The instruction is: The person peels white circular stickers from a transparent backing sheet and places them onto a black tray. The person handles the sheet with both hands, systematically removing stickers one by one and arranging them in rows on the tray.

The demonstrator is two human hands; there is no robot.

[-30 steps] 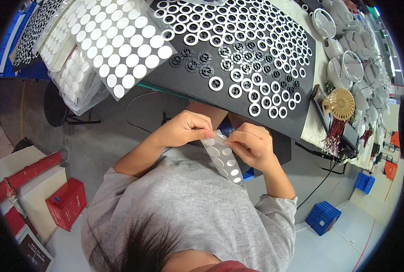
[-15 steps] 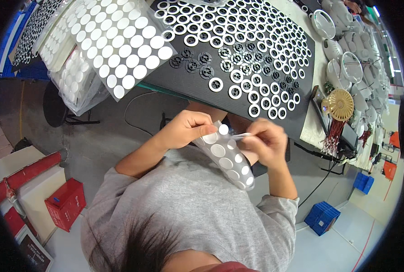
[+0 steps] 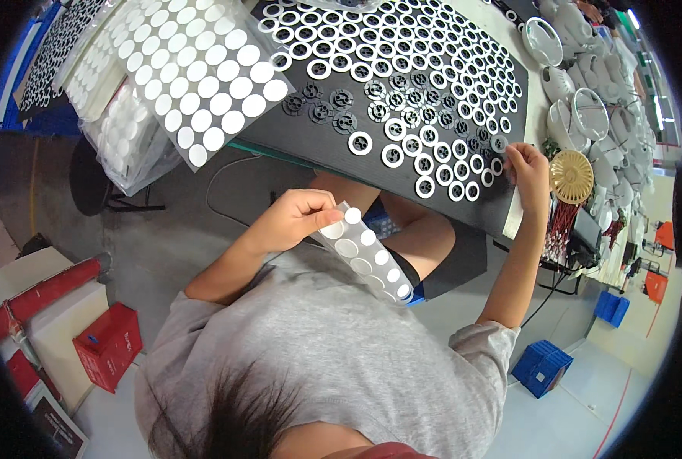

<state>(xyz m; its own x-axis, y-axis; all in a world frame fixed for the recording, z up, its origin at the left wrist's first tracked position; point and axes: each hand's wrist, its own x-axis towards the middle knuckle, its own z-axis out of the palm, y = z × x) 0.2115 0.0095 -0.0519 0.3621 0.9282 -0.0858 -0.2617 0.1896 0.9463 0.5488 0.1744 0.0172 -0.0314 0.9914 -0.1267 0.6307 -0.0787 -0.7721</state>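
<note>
Black board (image 3: pixel 479 210) across the table, from where I stand. Large sheet of round white stickers (image 3: pixel 203 84) overlaps its left end. Left hand (image 3: pixel 299 219): thumb and fingers pinch the top of a sticker strip (image 3: pixel 368 256), which slants above the lap. Right hand (image 3: pixel 528 172): fingers drawn close at the board's right edge, beside white-ringed black discs (image 3: pixel 392 155); whether gripping anything, cannot tell.

Head-worn left fisheye, facing down, near

Lettered in white, too small to read, on a red box (image 3: pixel 107 348) at left and a dark sign (image 3: pixel 56 427) below.
</note>
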